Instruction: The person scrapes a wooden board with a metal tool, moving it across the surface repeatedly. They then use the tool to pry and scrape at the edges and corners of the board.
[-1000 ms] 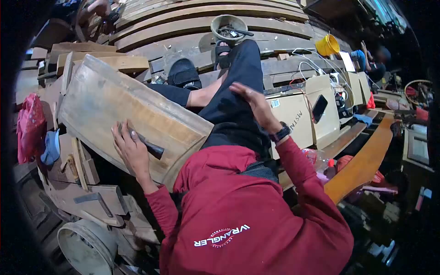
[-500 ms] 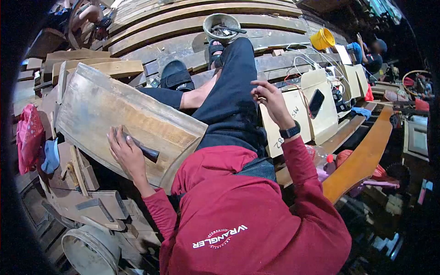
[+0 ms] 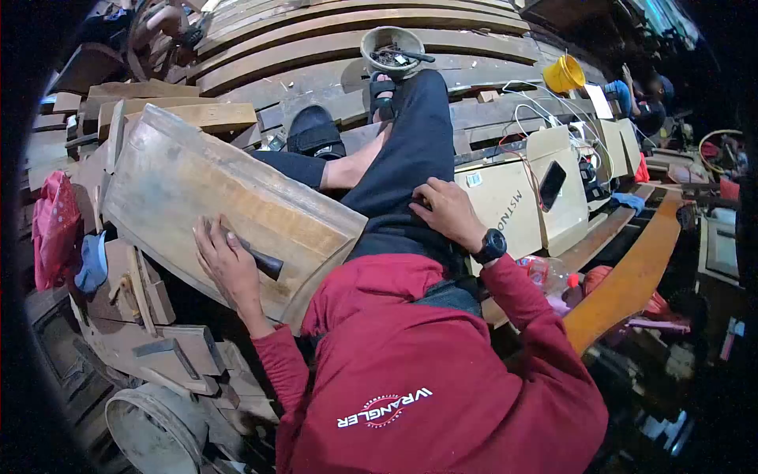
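Note:
A wide, curved wooden panel (image 3: 181, 189) leans across the left side beside my lap. My left hand (image 3: 229, 261) lies on it with the fingers spread, partly over a dark-handled tool (image 3: 264, 262) that rests on the wood; whether the fingers grip it is not clear, but they lie flat. On my dark-trousered thigh (image 3: 407, 166) sits my right hand (image 3: 446, 209), its fingers loosely bent and curled inward, a black watch (image 3: 493, 245) at the wrist. What those fingers hold, if anything, is hidden.
Cardboard (image 3: 501, 213) with a phone (image 3: 552, 183) and cables lies at the right. Behind are a bowl (image 3: 391, 49) and a yellow bucket (image 3: 564, 75). A pale bucket (image 3: 150, 430) stands at the lower left. Another person (image 3: 647, 103) is at the upper right.
My right hand has come down from the air onto my thigh. My left hand stays on the panel by the tool. The whole view has shifted slightly.

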Demonstrator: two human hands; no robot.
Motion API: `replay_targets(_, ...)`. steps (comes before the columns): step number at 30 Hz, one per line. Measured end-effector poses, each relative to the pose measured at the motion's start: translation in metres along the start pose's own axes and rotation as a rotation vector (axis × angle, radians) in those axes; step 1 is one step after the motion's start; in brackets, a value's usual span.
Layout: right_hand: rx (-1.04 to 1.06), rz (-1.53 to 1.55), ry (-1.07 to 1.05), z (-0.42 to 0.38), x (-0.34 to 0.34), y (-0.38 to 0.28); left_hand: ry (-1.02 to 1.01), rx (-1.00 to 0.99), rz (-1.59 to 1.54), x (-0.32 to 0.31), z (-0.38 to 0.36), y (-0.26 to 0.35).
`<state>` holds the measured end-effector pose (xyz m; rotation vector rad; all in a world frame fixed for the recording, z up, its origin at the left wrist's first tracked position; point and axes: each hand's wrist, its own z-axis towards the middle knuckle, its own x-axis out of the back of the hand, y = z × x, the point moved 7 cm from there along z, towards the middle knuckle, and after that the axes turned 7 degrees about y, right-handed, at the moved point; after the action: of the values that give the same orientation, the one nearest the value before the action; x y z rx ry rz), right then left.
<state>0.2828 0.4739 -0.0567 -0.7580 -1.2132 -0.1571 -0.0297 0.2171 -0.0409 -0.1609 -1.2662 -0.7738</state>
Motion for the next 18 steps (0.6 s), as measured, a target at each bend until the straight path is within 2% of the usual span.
replay_targets(6, 0.086, -0.096, 0.056, -0.001, -0.006, -0.005, 0.009, -0.008, 0.021, 0.000, 0.000, 0.000)
replay_targets(12, 0.049, -0.032, 0.078, 0.000, -0.002, -0.004, 0.012, -0.016, 0.017, -0.001, 0.000, 0.000)
replay_targets(18, -0.115, 0.290, 0.005, 0.005, 0.005, 0.014, 0.016, -0.007, 0.027, -0.005, 0.000, -0.006)
